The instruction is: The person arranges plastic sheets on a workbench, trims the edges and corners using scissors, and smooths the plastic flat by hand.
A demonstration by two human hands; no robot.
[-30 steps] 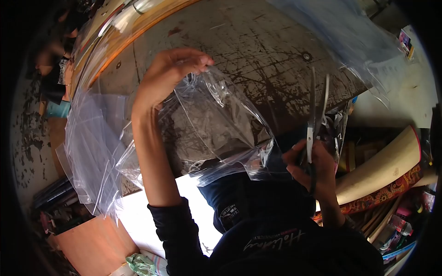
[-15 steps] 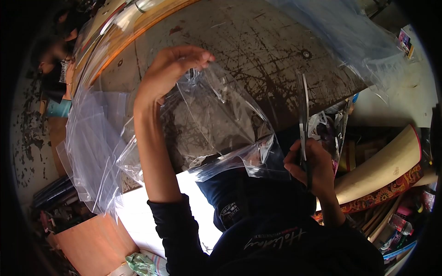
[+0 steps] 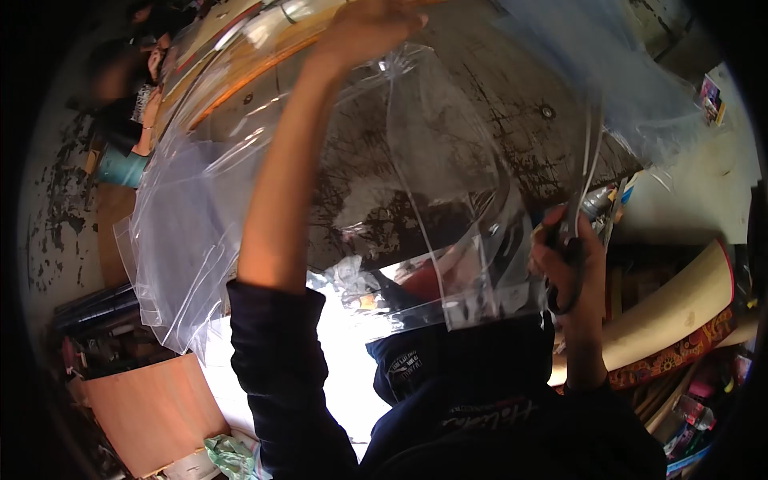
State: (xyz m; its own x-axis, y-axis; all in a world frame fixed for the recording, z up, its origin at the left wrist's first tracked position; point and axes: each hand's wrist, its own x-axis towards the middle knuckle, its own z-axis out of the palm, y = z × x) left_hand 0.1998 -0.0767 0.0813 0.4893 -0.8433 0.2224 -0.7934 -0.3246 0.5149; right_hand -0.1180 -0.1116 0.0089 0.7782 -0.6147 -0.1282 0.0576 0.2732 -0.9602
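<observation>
So the table [image 3: 500, 68] is dark and seriously beat up, scratches all over the top and brownish worn patches in the middle. There's a round metal fitting [image 3: 547, 113] set in toward the right, and another roundish spot [image 3: 248, 99] over on the left. A clear sheet [image 3: 480, 272] covers a lot of the middle and left, see-through enough that the scratches show, and its near end goes past the near edge. Cloudy folds [image 3: 188, 200] bunch up on the left. Bluish plastic [image 3: 596, 60] sits at the far right, and an orangey wood strip [image 3: 268, 60] runs along the far left.
</observation>
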